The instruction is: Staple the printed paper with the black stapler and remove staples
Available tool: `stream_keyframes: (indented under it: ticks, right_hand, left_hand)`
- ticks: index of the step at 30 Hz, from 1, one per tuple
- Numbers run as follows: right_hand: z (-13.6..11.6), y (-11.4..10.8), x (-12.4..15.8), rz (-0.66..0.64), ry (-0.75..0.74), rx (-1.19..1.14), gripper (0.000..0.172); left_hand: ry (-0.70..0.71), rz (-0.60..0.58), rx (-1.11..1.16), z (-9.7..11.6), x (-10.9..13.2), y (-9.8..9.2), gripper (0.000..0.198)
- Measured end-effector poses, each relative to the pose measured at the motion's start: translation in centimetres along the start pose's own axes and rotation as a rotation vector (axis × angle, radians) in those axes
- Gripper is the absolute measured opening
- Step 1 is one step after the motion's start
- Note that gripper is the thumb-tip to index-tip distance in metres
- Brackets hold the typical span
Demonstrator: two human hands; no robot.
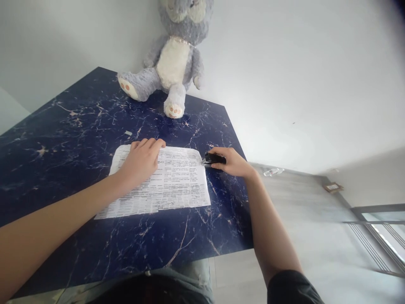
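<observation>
Printed sheets of paper [182, 179], covered in dense small text, lie on the dark blue marbled table [72, 164]. My left hand [142, 159] rests palm down on the upper left part of the sheets, with its fingers stretched out over them. At the right edge of the paper, a black stapler [215, 158] is gripped in my right hand [233, 162]. The stapler's front end meets the paper near its upper right corner. How many sheets lie in the stack I cannot tell.
A grey and cream plush toy [174, 63] sits at the back of the table against the wall. A small pale scrap [128, 133] lies behind the paper. On the floor to the right are a clear plastic bottle [274, 172] and a brown box [333, 187].
</observation>
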State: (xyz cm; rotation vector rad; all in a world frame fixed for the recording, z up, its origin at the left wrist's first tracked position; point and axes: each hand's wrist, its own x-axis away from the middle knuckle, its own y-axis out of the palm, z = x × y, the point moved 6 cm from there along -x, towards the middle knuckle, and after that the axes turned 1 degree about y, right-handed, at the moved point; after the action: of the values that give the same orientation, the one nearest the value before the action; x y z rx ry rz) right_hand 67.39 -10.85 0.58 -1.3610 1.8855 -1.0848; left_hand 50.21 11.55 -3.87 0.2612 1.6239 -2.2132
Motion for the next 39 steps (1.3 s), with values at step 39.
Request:
stream_keyframes:
  ticks: [39]
  right_hand:
    - [-3.3, 6.0, -2.6, 0.217, 0.089, 0.536, 0.043]
  left_hand:
    - [0.344, -0.392, 0.242, 4.1, 2.2, 3.8, 0.046]
